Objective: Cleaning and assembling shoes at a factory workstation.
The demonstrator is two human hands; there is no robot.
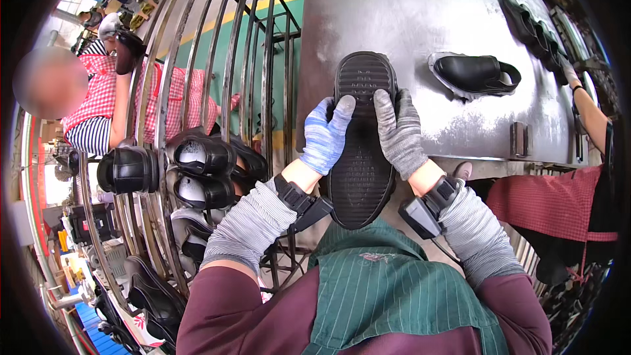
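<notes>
Between my two gloved hands is a black shoe (361, 164), its ridged sole turned up toward me and its long axis pointing away from my body. My left hand (328, 133), in a blue and grey knit glove, grips the left edge with the thumb on the sole. On the opposite edge my right hand (399, 130), in a grey glove, grips with its thumb on the sole too. The fingers of both hands curl under the shoe, where they are mostly hidden. To the right, a black slingback shoe (470, 73) lies on the metal table.
The metal table (401, 0) stretches ahead, with black shoes (526, 23) along its far right edge. A metal rack (177, 46) holding several black shoes (204, 154) stands at my left. Behind it is a person in a checked apron (171, 95); another person's arm (590, 112) reaches in from the right.
</notes>
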